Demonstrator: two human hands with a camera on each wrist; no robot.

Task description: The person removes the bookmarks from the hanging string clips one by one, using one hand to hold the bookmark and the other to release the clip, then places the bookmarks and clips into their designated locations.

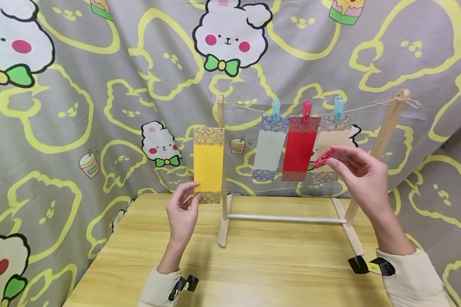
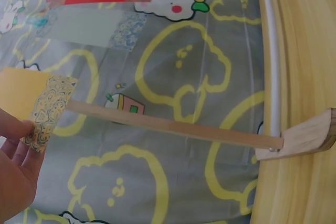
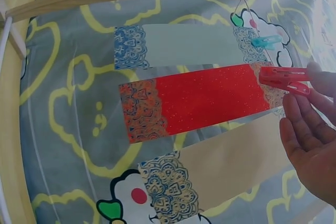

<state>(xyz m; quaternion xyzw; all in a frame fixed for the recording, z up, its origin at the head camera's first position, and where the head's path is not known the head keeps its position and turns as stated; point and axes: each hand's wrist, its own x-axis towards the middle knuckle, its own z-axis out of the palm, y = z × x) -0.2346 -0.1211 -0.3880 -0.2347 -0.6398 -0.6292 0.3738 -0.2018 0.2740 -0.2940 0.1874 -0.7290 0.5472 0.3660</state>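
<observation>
My left hand (image 1: 183, 209) pinches the lower left edge of a yellow paper card (image 1: 208, 164) with patterned bands at both ends, held upright beside the rack's left post. Between thumb and fingers of my right hand (image 1: 363, 175) is a red clothespin (image 1: 322, 158), in front of the hanging cards. From the string (image 1: 249, 107) hang a pale grey-green card (image 1: 269, 147), a red card (image 1: 300, 149) and a beige card (image 1: 332, 140). A blue clothespin (image 1: 276, 110), a pinkish-red clothespin (image 1: 307, 111) and another blue clothespin (image 1: 338, 108) clip them at the top.
The wooden rack has a left post (image 1: 225, 170), a right post (image 1: 388, 123) and a white bottom rod (image 1: 284, 218). It stands on a wood-grain table (image 1: 276, 264). Behind hangs a grey cartoon-print curtain (image 1: 111, 102).
</observation>
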